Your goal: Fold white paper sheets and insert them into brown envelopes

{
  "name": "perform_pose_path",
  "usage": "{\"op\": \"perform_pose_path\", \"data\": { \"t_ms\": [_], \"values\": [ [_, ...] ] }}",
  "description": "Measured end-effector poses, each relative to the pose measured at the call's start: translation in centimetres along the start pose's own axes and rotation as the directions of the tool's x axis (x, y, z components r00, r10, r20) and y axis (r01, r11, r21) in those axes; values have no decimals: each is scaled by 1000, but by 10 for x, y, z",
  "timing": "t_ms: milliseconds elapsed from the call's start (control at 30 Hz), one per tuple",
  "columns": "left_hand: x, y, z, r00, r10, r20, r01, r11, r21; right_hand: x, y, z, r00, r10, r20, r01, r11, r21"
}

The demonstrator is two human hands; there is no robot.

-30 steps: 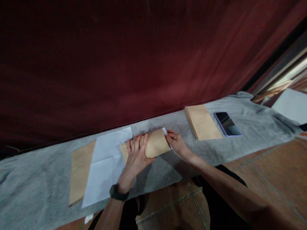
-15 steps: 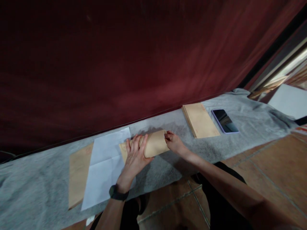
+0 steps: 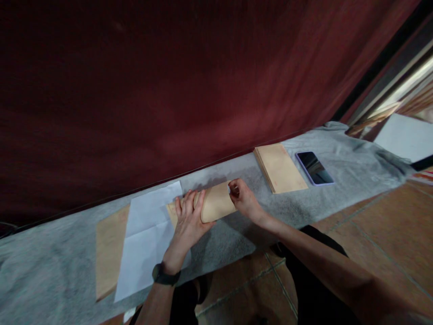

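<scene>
A tan paper envelope (image 3: 218, 201) lies bent on the grey cloth, its right part curving up. My left hand (image 3: 191, 221) rests on its left part, fingers spread flat across the paper and the thumb along the near edge. At the right end, my right hand (image 3: 241, 196) has its fingers curled in a pinch on the envelope's edge; the fingertips are partly hidden. A white creased sheet (image 3: 145, 243) lies to the left, partly beneath my left hand and the envelope. Farther left is another tan envelope (image 3: 110, 253), partly covered by the sheet.
A stack of tan envelopes (image 3: 280, 169) and a phone (image 3: 314, 168) in a purple case lie to the right. Grey cloth (image 3: 50, 271) covers the narrow surface. A dark red panel (image 3: 203, 90) rises behind it, and floor tiles (image 3: 240, 289) show below.
My right hand has curled and turned slightly at the envelope's right end, and the raised paper there sits a little flatter. My left hand stays in place. The view has shifted slightly.
</scene>
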State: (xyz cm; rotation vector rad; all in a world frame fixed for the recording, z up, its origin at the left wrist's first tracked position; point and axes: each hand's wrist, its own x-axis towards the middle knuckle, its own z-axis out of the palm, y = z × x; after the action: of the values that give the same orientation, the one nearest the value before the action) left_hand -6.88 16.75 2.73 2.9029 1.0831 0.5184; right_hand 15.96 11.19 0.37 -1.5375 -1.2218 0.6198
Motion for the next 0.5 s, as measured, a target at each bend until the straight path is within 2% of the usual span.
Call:
{"op": "perform_pose_path", "data": {
  "t_ms": [100,200,267,333,400,433,467,500],
  "values": [
    [0,-1,0,1000,15,-7,-15,1000,-2,3,5,4,993,115,-15,-110,976,187],
    [-1,-2,0,1000,20,-3,-20,1000,-7,8,10,1,962,240,131,-272,891,364],
    [-1,-3,1,1000,5,-11,-5,1000,-17,10,13,-5,929,275,249,-363,809,462],
    [1,-1,1,997,-44,-56,41,998,-57,10,13,-10,908,309,284,-418,722,551],
    [3,2,1,979,-151,-138,127,977,-170,10,12,-13,895,369,253,-441,639,630],
    [4,5,2,955,-239,-175,189,946,-262,10,11,-12,887,396,238,-447,606,658],
    [5,8,4,917,-348,-193,257,889,-378,9,10,-12,879,417,229,-451,578,680],
    [6,13,6,865,-470,-176,327,793,-514,8,8,-10,872,435,225,-456,552,698]
  ]
}}
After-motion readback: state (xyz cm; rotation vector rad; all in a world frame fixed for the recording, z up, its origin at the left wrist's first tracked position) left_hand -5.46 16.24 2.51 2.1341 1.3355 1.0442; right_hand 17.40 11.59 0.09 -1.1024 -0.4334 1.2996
